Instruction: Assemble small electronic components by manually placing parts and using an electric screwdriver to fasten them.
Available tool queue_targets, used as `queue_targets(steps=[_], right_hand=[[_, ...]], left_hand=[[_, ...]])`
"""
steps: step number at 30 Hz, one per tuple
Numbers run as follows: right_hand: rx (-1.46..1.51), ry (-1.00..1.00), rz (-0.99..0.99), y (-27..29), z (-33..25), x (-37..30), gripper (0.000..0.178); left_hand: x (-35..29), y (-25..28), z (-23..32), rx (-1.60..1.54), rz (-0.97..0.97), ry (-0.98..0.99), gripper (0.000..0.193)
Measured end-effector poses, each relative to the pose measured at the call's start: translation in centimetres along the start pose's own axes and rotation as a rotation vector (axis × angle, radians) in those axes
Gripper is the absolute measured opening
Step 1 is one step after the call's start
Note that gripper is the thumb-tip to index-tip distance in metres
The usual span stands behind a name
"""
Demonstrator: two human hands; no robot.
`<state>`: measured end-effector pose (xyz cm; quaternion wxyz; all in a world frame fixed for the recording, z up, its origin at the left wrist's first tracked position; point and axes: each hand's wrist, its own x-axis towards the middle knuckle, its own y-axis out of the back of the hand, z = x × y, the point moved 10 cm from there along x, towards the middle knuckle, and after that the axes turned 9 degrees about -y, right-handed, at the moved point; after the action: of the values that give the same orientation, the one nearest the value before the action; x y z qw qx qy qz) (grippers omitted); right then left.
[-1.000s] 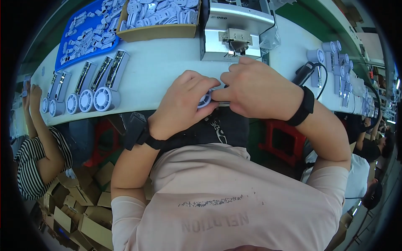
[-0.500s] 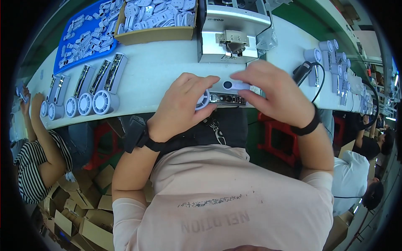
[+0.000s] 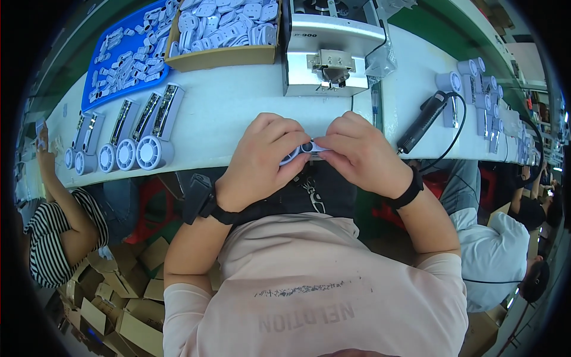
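Note:
At the table's front edge, both hands are closed on one small white handheld fan (image 3: 290, 157), mostly hidden by the fingers. My left hand (image 3: 256, 163) grips it around the round grille end. My right hand (image 3: 370, 157) pinches a slim white handle cover (image 3: 318, 149) with a dark round spot, lying against the fan's handle. The two hands' fingertips nearly meet. Left of them, several more fans (image 3: 154, 153) lean in a row, their handles uncovered with the inner parts showing.
A blue tray (image 3: 126, 91) of small white parts and a cardboard box (image 3: 223, 59) of white covers stand at the back left. A silver machine (image 3: 327, 30) is straight ahead. To the right lie a corded black electric screwdriver (image 3: 423, 122) and more fans (image 3: 449, 82). Co-workers sit on both sides.
My right hand has moved left and in toward the left hand, bringing the cover onto the fan's handle. The fan's exposed inside is now hidden.

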<state>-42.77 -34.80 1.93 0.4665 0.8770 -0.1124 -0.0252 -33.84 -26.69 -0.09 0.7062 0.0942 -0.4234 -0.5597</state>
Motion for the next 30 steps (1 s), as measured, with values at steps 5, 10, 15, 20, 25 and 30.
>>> queue_targets(steps=[5,10,15,20,25,30], right_hand=[[0.051,-0.029,0.003,0.4,0.9,0.2,0.019],[-0.293,-0.027,-0.169,0.0,-0.3,0.7,0.019],[-0.443,0.060,-0.270,-2.2,-0.1,0.5,0.025],[-0.329,-0.032,-0.406,-2.8,1.5,1.3,0.026],[-0.061,-0.242,-0.314,-1.8,3.0,1.3,0.028],[0.079,-0.236,-0.273,-2.5,2.5,-1.0,0.036]], left_hand=[[0.1,0.2,0.2,0.060,0.010,0.012,0.026],[0.2,0.3,0.0,0.049,-0.006,0.036,0.027],[0.3,0.1,-0.3,0.007,-0.030,0.011,0.026],[0.4,0.4,1.2,0.198,-0.060,-0.113,0.024],[1.0,0.2,2.9,0.387,-0.108,-0.178,0.022],[1.5,0.0,2.8,0.269,-0.235,-0.017,0.029]])
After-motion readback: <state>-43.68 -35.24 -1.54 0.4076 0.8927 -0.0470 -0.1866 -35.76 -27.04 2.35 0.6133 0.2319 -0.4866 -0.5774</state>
